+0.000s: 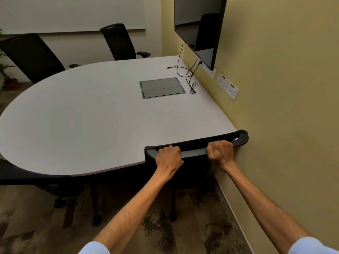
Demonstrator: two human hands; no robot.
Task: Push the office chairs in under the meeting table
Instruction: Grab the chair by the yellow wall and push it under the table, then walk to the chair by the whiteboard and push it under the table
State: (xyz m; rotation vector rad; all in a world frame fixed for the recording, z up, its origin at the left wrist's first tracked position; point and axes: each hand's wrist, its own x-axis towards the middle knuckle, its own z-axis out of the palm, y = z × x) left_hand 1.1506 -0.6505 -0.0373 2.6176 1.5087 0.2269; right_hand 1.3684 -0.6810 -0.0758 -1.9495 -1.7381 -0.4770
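Note:
A black office chair (pixel 194 143) stands at the near edge of the white meeting table (pixel 82 116), right beside the yellow wall. My left hand (pixel 169 156) and my right hand (pixel 221 151) both grip the top bar of its backrest. Its seat is hidden under the tabletop. Another black chair (pixel 27 173) sits at the near left, partly under the table. Two more black chairs (pixel 31 55) (pixel 120 43) stand on the far side, their backs above the tabletop.
The yellow wall (pixel 284 125) with sockets (pixel 227 86) runs close along the right. A wall screen (pixel 200 28) hangs above the table, its black cable (pixel 187 76) lying on the top. A grey cable hatch (pixel 161 88) is set in the table. A plant (pixel 5 70) stands far left.

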